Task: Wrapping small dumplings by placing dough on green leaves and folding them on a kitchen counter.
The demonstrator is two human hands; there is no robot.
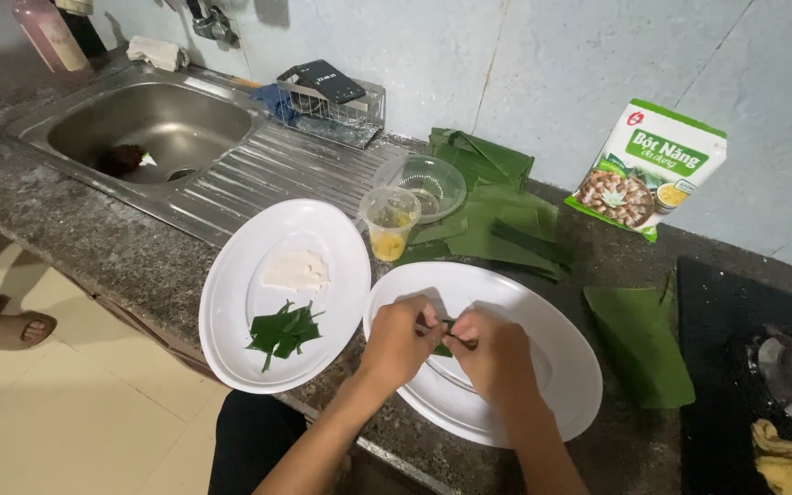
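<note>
Head view: left hand [402, 341], right hand [497, 353] pinch probable leaf strip [442, 349] over white plate [561, 367].

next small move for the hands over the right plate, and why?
Probably finish pinching the green leaf piece shut: the left hand and right hand both grip it over the right plate, and it is not yet set down.

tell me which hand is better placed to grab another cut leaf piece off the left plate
Left, probably. The left hand is nearer the cut leaf pieces on the left plate; the right hand would have to cross over it.
</note>
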